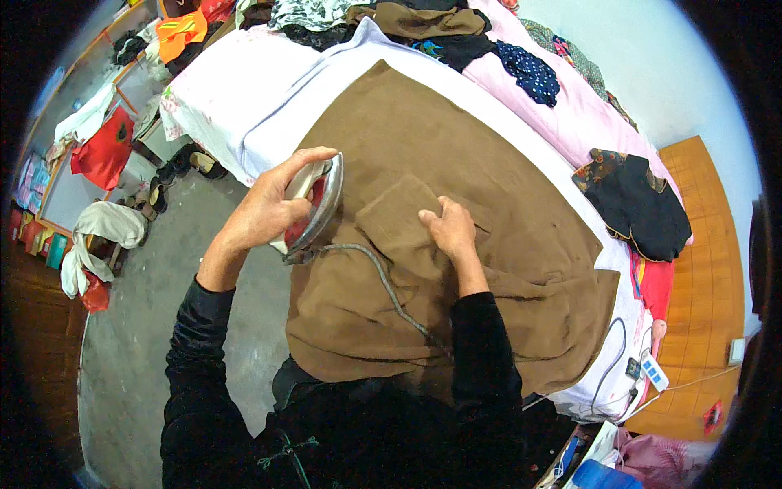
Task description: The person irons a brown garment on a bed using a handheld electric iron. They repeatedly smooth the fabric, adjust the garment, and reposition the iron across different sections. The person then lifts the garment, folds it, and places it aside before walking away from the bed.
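My left hand [269, 205] grips the handle of an electric clothes iron [317, 205] with a red and white body. The iron is tipped on edge near the left side of a brown garment [440, 134], its metal soleplate turned toward the cloth. Whether it touches the cloth cannot be told. From its rear, a grey fabric-covered cord [379, 269] runs across the garment toward my right forearm. My right hand [451, 227] pinches the edge of a pocket-like flap [397, 211] at the garment's middle. Above the flap the cloth lies fairly flat; below, it is bunched in folds.
The garment lies on a white sheet [269, 104] over a bed. Folded clothes [421, 21] and a black garment [635, 202] rest along the far and right sides. A power strip [654, 370] sits at lower right. Shoes [208, 165] stand on the concrete floor [153, 342].
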A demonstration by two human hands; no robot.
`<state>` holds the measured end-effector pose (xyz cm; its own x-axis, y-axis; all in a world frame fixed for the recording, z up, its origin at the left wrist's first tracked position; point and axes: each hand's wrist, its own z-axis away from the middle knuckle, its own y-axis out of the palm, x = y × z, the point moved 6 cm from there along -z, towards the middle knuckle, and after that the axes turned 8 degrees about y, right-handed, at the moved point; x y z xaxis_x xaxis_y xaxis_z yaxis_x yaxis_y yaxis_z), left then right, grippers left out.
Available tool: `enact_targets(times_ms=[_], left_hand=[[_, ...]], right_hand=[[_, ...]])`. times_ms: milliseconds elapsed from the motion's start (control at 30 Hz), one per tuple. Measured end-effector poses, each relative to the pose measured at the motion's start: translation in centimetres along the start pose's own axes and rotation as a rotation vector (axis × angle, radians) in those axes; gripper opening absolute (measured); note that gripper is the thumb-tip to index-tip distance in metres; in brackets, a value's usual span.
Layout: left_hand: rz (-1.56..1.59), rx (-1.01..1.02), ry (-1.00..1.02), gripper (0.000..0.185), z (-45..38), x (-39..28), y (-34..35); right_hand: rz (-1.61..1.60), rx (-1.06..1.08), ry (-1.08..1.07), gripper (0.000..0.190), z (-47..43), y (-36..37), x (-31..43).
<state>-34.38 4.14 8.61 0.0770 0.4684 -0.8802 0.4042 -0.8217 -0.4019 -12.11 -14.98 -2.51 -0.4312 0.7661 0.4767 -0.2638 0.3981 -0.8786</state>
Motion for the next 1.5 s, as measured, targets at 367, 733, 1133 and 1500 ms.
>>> enact_targets(times_ms=[367,733,1133,1500], left_hand=[[-0.142,-0.014,-0.009,0.062,0.7,0.7,0.3],[-0.292,0.126,0.298,0.058,-8.1,-3.6,5.6],[-0.657,0.198,0.22,0.047,-15.7,3.9,16.3],[-0.683,0.214,0.186,0.049,-17.6,4.5,16.4]], right_hand=[[0.212,-0.258,-0.063,0.048,-0.7,-3.4,-1.6],[0.264,-0.229,-0.391,0.045,3.5,0.6,-1.1],[0.0,-0.262,-0.331,0.035,5.0,-1.4,-4.0],[-0.063,-0.304,-0.345,0.033,4.4,-1.4,-4.1]])
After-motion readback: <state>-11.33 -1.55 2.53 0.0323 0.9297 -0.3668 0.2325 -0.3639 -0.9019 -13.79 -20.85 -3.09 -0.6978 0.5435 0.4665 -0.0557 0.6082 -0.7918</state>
